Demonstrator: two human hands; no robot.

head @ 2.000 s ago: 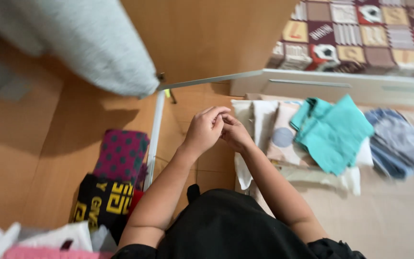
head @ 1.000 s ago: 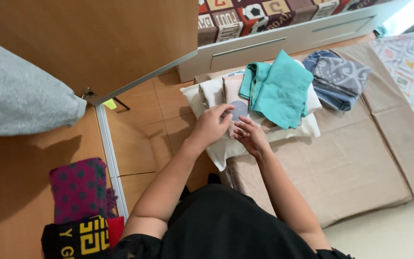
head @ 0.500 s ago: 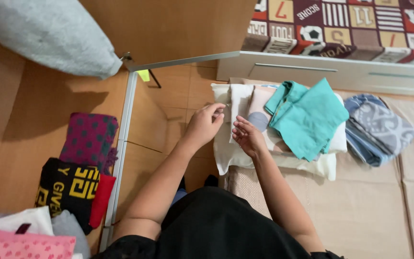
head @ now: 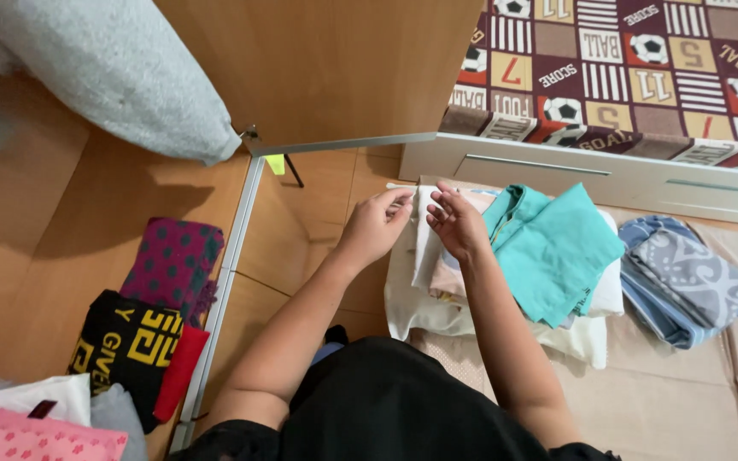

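Here, the left hand (head: 375, 224) is pinching the white cloth's (head: 424, 248) edge; the right hand (head: 456, 220) is hovering open just beside the teal garment (head: 553, 252).

Count: two bare hands, left (head: 375, 226), right (head: 457, 224). One teal folded cotton garment (head: 553, 248), centre. One blue-grey patterned folded cloth (head: 685, 277), right. One maroon dotted folded fabric (head: 172, 265), left. One grey pillow (head: 113, 68), far left.
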